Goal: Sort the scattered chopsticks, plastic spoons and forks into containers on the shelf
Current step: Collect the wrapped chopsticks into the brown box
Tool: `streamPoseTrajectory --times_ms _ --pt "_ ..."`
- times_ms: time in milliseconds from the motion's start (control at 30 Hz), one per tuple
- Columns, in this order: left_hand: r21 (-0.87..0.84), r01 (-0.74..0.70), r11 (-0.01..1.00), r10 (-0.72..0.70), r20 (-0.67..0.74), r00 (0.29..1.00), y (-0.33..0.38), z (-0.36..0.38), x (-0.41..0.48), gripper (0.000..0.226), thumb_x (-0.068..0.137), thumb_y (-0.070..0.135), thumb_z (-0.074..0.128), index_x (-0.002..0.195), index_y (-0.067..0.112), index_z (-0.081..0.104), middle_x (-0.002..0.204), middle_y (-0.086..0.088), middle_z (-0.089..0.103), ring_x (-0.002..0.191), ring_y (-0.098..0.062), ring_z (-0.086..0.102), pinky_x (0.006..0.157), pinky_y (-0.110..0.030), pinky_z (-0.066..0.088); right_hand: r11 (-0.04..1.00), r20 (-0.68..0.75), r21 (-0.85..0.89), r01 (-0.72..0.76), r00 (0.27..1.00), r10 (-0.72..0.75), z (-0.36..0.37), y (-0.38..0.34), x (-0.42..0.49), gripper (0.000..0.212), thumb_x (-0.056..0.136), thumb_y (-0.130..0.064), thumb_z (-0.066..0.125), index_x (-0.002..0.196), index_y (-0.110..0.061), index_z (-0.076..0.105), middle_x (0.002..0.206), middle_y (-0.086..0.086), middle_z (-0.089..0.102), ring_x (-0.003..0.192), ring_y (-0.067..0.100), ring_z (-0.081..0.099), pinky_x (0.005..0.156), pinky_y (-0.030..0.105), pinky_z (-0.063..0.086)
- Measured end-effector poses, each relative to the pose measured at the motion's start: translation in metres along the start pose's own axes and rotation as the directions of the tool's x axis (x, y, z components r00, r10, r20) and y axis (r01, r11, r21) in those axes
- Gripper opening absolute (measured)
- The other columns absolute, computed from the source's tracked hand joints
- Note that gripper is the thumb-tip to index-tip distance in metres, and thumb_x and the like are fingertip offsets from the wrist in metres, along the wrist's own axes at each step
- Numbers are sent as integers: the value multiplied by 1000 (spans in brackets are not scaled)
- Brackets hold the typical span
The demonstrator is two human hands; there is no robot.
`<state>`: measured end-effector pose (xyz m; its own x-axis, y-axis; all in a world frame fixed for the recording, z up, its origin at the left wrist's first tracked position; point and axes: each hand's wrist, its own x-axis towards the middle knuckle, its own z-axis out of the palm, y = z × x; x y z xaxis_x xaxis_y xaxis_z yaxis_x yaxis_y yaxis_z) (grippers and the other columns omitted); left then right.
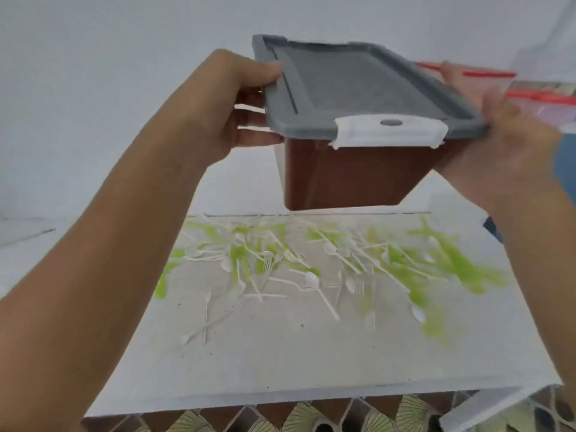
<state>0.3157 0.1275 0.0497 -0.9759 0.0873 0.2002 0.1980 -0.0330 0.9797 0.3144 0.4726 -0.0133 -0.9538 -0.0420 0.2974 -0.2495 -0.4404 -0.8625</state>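
Plain white wall [124, 57] — patterned floor tiles [299, 416] below

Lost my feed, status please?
Left hand and right hand grip brown plastic box above table. Grey lid clipped on, blocks filling. White and green plastic cutlery scattered below.

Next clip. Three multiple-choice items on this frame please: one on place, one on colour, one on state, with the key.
1. Where is the brown container? A held above the table; B in a drawer; C on the floor.
2. Its lid is: A red; B green; C grey.
3. The lid is: A lying beside it; B on, covering it; C snapped in two.
Key: A, left hand and right hand hold it over the scattered cutlery; C, grey lid; B, white latch folded over its edge.
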Motion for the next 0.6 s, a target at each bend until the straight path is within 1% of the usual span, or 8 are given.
streamPoseTrajectory --times_ms 33,67,100,133,200,300,400,600 --pt "11 -26 1000 26 0 1000 10 13 6 31 97 22 62 120 5 72 98 -7 71 84 -25 74 75 -40 63 998 79 -14 66 995 -65 -17 -5 -3 59 108 -27 45 160 -44 22 158 27 38 148 49 32 119 62 24" --pt "15 -56 998 55 18 998 23 33 18 32 97 23 62 122 4 72 99 -7 71 86 -26 74 78 -43 64 989 162 -31 145 977 -138 -28 -23 0 68 103 -36 57 162 -32 24 162 19 36 151 43 31 119 60 24" --pt "19 -59 998 58 25 998 28 42 24 33 97 23 62 123 5 72 101 -8 71 87 -26 73 79 -44 64 961 225 -194 195 963 -150 -24 -35 1 90 90 -45 74 162 -24 25 164 12 36 151 39 33 119 60 26" --pt "16 -67 998 66 41 997 35 58 33 33 97 23 62 123 6 73 103 -9 70 87 -26 73 78 -43 64 932 184 -303 197 972 -146 -26 -49 6 112 75 -51 87 162 -23 24 164 8 38 149 35 37 117 60 31" --pt "-4 -59 998 60 66 996 42 92 54 33 97 25 63 123 6 73 105 -10 69 86 -26 72 72 -39 63 915 190 -370 162 977 -96 -44 -78 20 132 55 -55 97 162 -23 26 160 3 45 144 32 47 113 60 39" --pt "-16 -45 999 46 83 995 51 144 84 35 99 28 62 123 4 72 106 -12 67 86 -29 70 68 -36 63 870 128 -455 193 980 -150 -75 -120 39 131 44 -62 98 156 -23 40 149 -2 57 124 24 64 98 52 55" --pt "-26 -36 999 38 86 996 54 188 110 39 100 30 62 125 2 69 107 -14 68 85 -28 69 66 -34 62 859 110 -472 198 980 -165 -106 -152 62 126 38 -66 97 149 -26 51 123 -7 70 100 16 71 81 38 58" --pt "27 -10 1000 10 10 1000 45 210 134 25 99 30 60 107 11 75 97 -8 70 77 -23 70 71 -38 57 889 133 -431 157 985 -110 -141 -150 96 100 58 -51 87 149 -32 49 136 -9 66 107 18 72 96 46 57"
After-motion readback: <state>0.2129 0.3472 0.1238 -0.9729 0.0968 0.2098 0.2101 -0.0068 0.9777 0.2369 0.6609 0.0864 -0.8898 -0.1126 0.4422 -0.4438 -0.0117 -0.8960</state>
